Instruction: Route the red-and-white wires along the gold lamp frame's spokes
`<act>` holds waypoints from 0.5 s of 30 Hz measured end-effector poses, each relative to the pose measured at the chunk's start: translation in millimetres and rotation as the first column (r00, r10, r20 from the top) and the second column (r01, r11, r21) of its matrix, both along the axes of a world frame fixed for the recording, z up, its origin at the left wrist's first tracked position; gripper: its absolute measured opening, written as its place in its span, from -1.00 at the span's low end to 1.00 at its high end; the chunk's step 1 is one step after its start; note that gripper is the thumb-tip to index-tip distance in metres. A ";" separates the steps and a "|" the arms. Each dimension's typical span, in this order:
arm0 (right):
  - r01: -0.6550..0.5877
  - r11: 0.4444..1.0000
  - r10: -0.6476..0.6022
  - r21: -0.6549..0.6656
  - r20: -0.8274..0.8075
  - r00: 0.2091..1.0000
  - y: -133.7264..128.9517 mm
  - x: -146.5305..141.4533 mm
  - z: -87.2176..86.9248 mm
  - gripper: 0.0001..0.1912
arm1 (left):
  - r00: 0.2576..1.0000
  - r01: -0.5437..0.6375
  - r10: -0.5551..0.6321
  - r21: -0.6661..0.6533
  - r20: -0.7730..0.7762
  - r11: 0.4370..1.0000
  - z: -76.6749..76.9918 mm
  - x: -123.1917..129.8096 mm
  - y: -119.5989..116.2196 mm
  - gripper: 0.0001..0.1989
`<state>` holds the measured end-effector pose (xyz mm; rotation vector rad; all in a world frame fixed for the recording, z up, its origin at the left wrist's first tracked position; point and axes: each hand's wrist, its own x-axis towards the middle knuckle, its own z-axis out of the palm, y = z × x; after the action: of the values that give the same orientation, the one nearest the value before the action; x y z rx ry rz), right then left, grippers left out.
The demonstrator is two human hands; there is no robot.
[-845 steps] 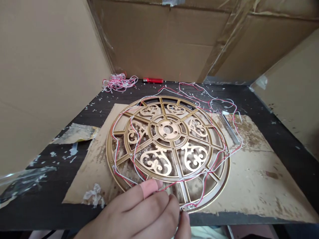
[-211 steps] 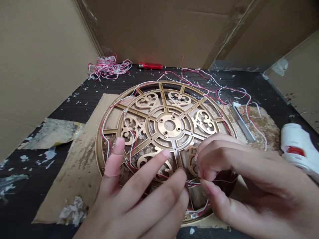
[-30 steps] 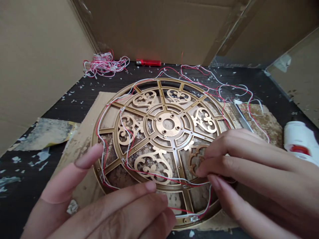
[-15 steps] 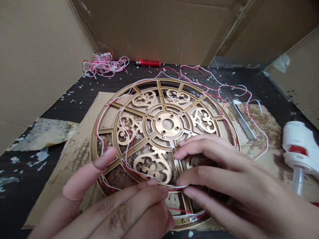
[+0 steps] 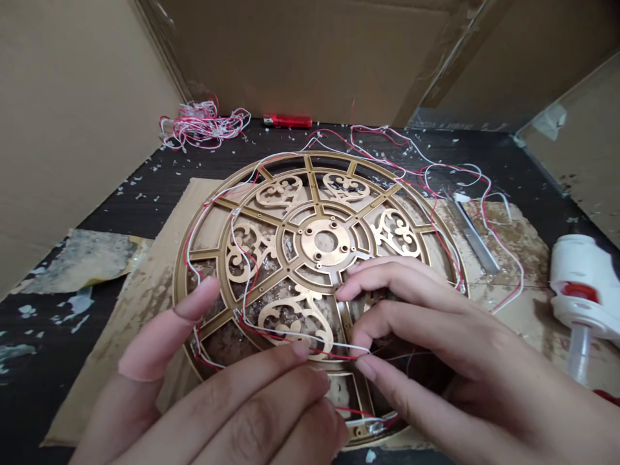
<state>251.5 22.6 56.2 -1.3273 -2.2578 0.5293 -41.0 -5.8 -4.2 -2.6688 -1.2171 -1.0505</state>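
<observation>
Brown cardboard walls enclose 3 sides, their tops out of view. The dark wood-grain table runs beyond the frame at left and right. On it lies a flat, stained cardboard sheet, much of it hidden under the wheel and hands.

The round gold openwork wheel rests flat there, just in front of the person. 5 of its scroll ornaments show plainly; a 6th is mostly covered by the right hand. The left hand blocks the near left rim.

The right hand is curled, thumb and forefinger closed in a pinch on the pair of thin red and white wires. The left hand lies low over the rim, 1 pink-sleeved finger raised; its fingertip undersides are hidden, so I cannot tell if it has hold of anything.

A white plastic tool with an orange-red part is cut off at right; a red object below shows too little to name. Further around: a curled grey scrap, a tangle of red and white wire, a narrow silvery strip, a red stick, and whitish flakes.
</observation>
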 end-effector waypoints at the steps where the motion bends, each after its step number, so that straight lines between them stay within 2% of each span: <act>1: 0.003 1.000 -0.003 -0.001 0.003 1.000 -0.1 -0.1 -0.6 -0.82 | 1.000 0.005 -0.005 0.001 -0.006 1.000 1.6 5.5 -0.5 -0.90; 5: -0.026 1.000 0.026 -0.012 -0.015 1.000 -0.1 0.8 -3.2 -0.93 | 1.000 0.022 -0.022 0.018 -0.019 1.000 10.9 27.5 2.4 -0.92; 7: -0.067 0.998 0.066 -0.011 -0.055 0.996 0.1 1.6 -4.4 -0.83 | 1.000 0.014 -0.014 0.021 -0.009 1.000 15.6 33.0 6.0 -0.90; 9: -0.091 0.996 0.090 -0.011 -0.083 0.992 0.2 1.6 -5.4 -0.73 | 1.000 0.015 -0.015 0.008 0.003 1.000 19.2 35.2 9.5 -0.76; 11: -0.084 0.996 0.082 -0.015 -0.100 0.992 0.1 0.7 -5.9 -0.70 | 0.999 0.018 -0.018 -0.011 0.037 1.000 21.8 36.6 11.7 -0.67; 15: -0.085 0.996 0.087 0.021 -0.085 0.993 0.4 -0.4 -5.7 -0.68 | 0.995 0.028 -0.025 -0.029 0.100 0.999 24.8 42.2 12.2 -0.66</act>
<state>251.1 23.0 50.5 -1.1807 -2.2517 0.5838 1.2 6.4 20.6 -2.6922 -1.2265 -1.1919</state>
